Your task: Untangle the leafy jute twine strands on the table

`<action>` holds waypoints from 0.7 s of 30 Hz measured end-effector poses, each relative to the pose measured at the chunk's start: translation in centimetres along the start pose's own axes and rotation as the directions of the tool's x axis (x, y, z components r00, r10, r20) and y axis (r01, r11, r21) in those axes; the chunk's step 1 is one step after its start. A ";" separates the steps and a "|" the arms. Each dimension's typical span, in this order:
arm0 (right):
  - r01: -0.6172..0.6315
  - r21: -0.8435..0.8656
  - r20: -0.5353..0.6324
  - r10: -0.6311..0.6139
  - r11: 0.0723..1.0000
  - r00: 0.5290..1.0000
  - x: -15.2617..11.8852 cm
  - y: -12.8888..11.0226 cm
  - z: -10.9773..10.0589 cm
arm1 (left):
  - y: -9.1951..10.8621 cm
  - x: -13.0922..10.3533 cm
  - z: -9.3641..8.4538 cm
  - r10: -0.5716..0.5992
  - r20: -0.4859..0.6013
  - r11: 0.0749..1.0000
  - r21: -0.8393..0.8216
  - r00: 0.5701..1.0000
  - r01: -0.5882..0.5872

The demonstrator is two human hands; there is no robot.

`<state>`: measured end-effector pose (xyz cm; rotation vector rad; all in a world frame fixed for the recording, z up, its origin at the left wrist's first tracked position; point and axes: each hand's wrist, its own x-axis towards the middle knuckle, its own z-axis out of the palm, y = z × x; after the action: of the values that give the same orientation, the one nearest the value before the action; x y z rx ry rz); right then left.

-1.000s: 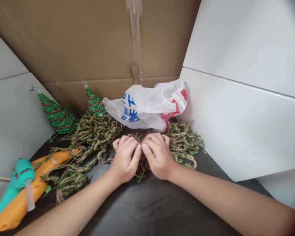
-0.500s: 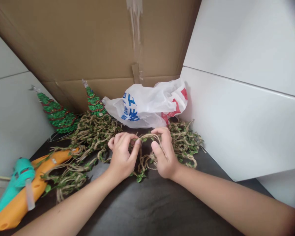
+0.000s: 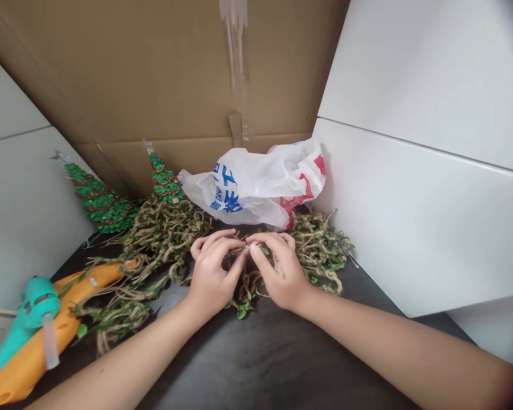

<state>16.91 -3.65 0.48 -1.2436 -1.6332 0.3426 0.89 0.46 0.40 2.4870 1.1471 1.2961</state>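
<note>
Between my hands is a length of leafy twine (image 3: 250, 282), tan cord with small green leaves, its loops hanging down to the dark table. My left hand (image 3: 216, 270) pinches the cord between thumb and forefinger. Right beside it, my right hand (image 3: 284, 270) pinches the same cord, the fingertips of both hands almost meeting. The exact pinch point is partly covered by the fingers. A heap of leafy twine (image 3: 166, 228) lies behind and left of my left hand, and a second heap (image 3: 320, 245) lies to the right of my right hand.
A crumpled white plastic bag (image 3: 256, 182) lies behind my hands. Two green tinsel Christmas trees (image 3: 100, 196) stand at back left. A teal glue gun (image 3: 38, 302) rests on an orange tool (image 3: 29, 361) at left. Cardboard (image 3: 154, 74) closes the back; white panels (image 3: 419, 188) flank the dark table.
My right hand has moved left and closed its thumb and forefinger on the cord next to my left fingertips. The left hand keeps its pinch almost in place.
</note>
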 end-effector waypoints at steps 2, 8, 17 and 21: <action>-0.007 0.003 0.012 0.007 1.000 1.000 0.1 0.1 0.1 | 0.0 -0.1 0.0 0.021 0.010 1.000 -0.019 1.000 -0.021; -0.057 0.091 -0.116 0.068 0.994 0.991 0.0 0.7 0.3 | 0.1 -0.2 0.1 -0.086 0.030 0.996 -0.009 0.996 0.086; 0.038 0.258 -0.132 -0.004 0.965 0.991 -0.2 1.2 0.0 | 0.2 0.1 -0.1 -0.219 0.044 0.975 0.041 0.975 0.217; 0.142 0.158 -0.195 -0.110 0.977 0.975 -0.5 1.1 -0.4 | -0.2 0.2 0.0 -0.278 -0.049 0.960 0.034 0.959 0.280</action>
<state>17.79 -3.69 -0.40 -1.0064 -1.4817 0.2728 0.89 0.72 0.47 2.2282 1.4845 1.2639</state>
